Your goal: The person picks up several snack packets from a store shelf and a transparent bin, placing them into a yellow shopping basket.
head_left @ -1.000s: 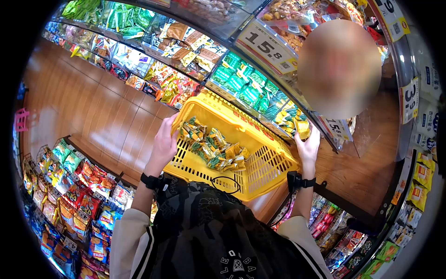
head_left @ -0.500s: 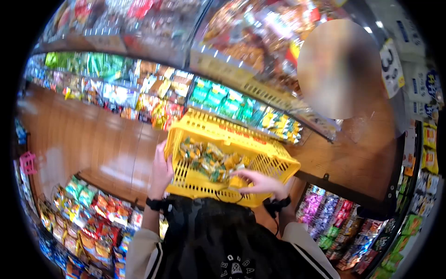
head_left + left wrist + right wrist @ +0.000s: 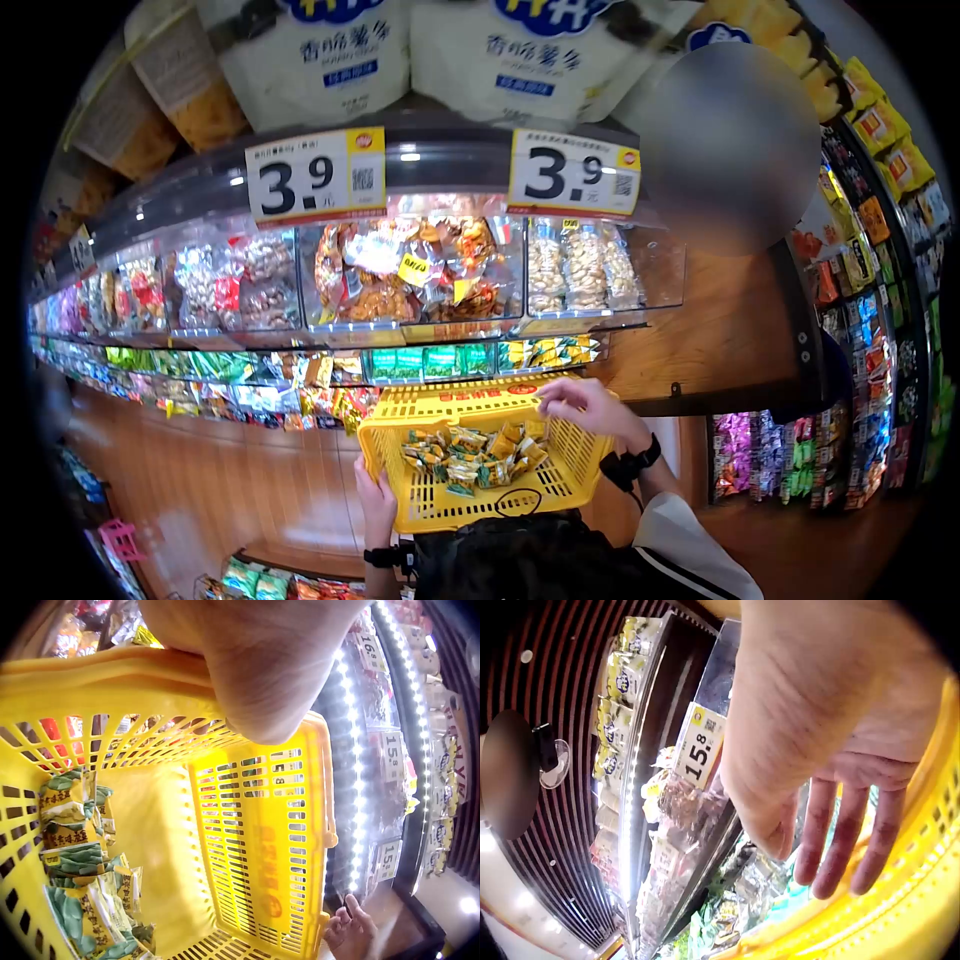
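Note:
A yellow plastic basket (image 3: 455, 515) hangs in front of the body, with several small yellow-and-green snack packets (image 3: 475, 457) lying in it. My left hand (image 3: 376, 500) grips the basket's left rim; in the left wrist view that hand (image 3: 262, 667) covers part of the rim above the packets (image 3: 79, 862). Over the basket's right end is my right hand (image 3: 590, 408), its fingers loosely bent with nothing visible in them. The right wrist view shows this hand (image 3: 832, 750) with relaxed, extended fingers beside the yellow basket wall (image 3: 922, 862).
Ahead stands a shelf with 3.9 price tags (image 3: 316, 178), bagged nuts (image 3: 585, 265) and green packets (image 3: 430, 361). A wooden surface (image 3: 700, 330) lies to the right, near hanging snack racks (image 3: 770, 455). On the floor at the left is a pink basket (image 3: 122, 540).
The view has swung up and right to the shelf. My right hand went from the shelf's yellow packets into the basket, then rose above its right end, empty. The left hand still grips the rim.

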### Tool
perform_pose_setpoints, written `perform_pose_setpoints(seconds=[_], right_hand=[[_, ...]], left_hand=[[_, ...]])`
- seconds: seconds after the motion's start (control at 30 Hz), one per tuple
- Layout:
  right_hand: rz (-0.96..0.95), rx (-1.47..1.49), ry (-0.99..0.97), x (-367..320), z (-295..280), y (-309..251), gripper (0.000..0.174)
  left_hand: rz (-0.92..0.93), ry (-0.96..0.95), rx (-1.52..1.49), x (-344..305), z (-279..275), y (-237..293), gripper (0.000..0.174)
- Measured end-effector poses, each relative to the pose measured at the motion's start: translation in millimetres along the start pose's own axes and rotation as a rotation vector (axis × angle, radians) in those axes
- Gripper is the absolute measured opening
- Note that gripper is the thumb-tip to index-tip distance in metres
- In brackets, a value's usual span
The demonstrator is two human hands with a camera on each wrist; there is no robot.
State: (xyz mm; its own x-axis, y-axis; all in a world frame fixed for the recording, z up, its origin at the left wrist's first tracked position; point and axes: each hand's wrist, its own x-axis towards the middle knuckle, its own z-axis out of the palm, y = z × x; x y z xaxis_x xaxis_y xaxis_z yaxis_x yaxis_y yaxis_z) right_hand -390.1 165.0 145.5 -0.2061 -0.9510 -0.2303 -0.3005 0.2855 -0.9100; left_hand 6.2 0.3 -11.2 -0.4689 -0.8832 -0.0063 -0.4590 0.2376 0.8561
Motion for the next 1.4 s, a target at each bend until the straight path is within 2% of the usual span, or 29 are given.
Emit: perform_pose_setpoints(seconds=[0.07, 0.1, 0.17, 0.2, 0.23, 0.3, 0.33, 0.4, 0.43, 0.47, 0.6, 0.63, 0.7, 0.73, 0.83, 0.97, 1.07, 1.17, 1.2, 1.3, 1.4], right_hand=[[-0.127, -0.208, 0.262, 23.2, -8.3, 0.7, 0.028], [-0.148, -0.205, 0.275, 33.7, -12.3, 3.5, 0.028], [0.045, -0.763, 0.255, 54.9, -18.2, 4.2, 0.037], [0.126, -0.792, 0.187, 69.5, -20.5, 7.8, 0.048], [0.069, -0.774, 0.131, 77.2, -22.4, 14.1, 0.050], [0.088, -0.807, -0.038, 93.5, -24.1, 8.8, 0.053], [-0.029, -0.786, 0.002, 95.9, -22.4, 17.6, 0.054], [-0.007, -0.871, -0.027, 105.5, -17.7, 19.4, 0.058], [0.029, -0.968, -0.070, 109.2, -16.4, 20.4, 0.067], [-0.070, -0.966, -0.018, 108.7, -15.2, 25.4, 0.069], [-0.151, -0.868, -0.011, 127.7, -11.1, 66.4, 0.069], [-0.155, -0.861, -0.003, 126.4, -8.7, 58.8, 0.069], [-0.041, -0.898, -0.085, 120.5, -9.6, 29.1, 0.067], [-0.165, -0.897, -0.006, 114.8, -7.9, 26.7, 0.071], [-0.183, -0.921, -0.040, 113.3, -10.1, 15.1, 0.074], [-0.224, -0.876, -0.050, 111.8, -11.9, 14.7, 0.076], [-0.288, -0.976, -0.028, 119.3, -11.2, 23.4, 0.073], [-0.202, -0.983, -0.126, 139.0, -13.2, 46.7, 0.073], [-0.385, -0.936, -0.026, 145.8, -12.1, 67.0, 0.066], [-0.240, -0.971, -0.070, 155.8, -5.7, 73.2, 0.066], [-0.211, -0.960, -0.102, 150.4, -9.3, 56.6, 0.068]], left_hand=[[0.021, -0.003, 0.001, -0.7, -0.7, -1.4, 0.049], [0.029, 0.003, 0.007, 0.4, -0.3, 1.7, 0.049], [0.039, -0.003, 0.014, 0.3, -1.5, 2.2, 0.048], [0.030, -0.020, 0.012, 0.6, -1.5, 0.9, 0.047], [0.030, -0.021, 0.012, -0.5, -1.5, -2.6, 0.047], [0.030, -0.041, -0.044, 2.9, -3.9, 9.6, 0.047], [0.027, -0.029, 0.015, 1.9, -3.1, 5.0, 0.047], [0.036, -0.019, 0.009, 1.4, -4.6, 6.4, 0.048], [0.029, -0.014, -0.014, 2.1, -4.9, 10.0, 0.049], [0.052, -0.034, 0.002, 1.4, -8.6, 15.8, 0.050], [0.065, -0.030, 0.048, 1.4, -9.4, 8.6, 0.050], [0.071, -0.031, 0.057, 0.5, -10.4, 8.3, 0.050], [0.029, -0.049, -0.019, 2.1, -10.5, 9.8, 0.050], [0.053, -0.051, -0.029, 2.4, -11.3, 12.9, 0.050], [0.077, -0.042, 0.005, 3.1, -11.0, 7.6, 0.050], [0.104, -0.044, 0.020, 3.7, -12.8, 4.4, 0.051], [0.096, -0.039, 0.009, 5.2, -12.2, 6.1, 0.051], [0.114, -0.021, -0.001, 5.2, -10.8, 2.5, 0.051], [0.117, -0.022, 0.008, 5.2, -11.7, 4.2, 0.051], [0.134, -0.017, 0.011, 5.9, -10.2, 5.4, 0.051], [0.153, -0.008, 0.012, 6.4, -9.9, 0.5, 0.050]])
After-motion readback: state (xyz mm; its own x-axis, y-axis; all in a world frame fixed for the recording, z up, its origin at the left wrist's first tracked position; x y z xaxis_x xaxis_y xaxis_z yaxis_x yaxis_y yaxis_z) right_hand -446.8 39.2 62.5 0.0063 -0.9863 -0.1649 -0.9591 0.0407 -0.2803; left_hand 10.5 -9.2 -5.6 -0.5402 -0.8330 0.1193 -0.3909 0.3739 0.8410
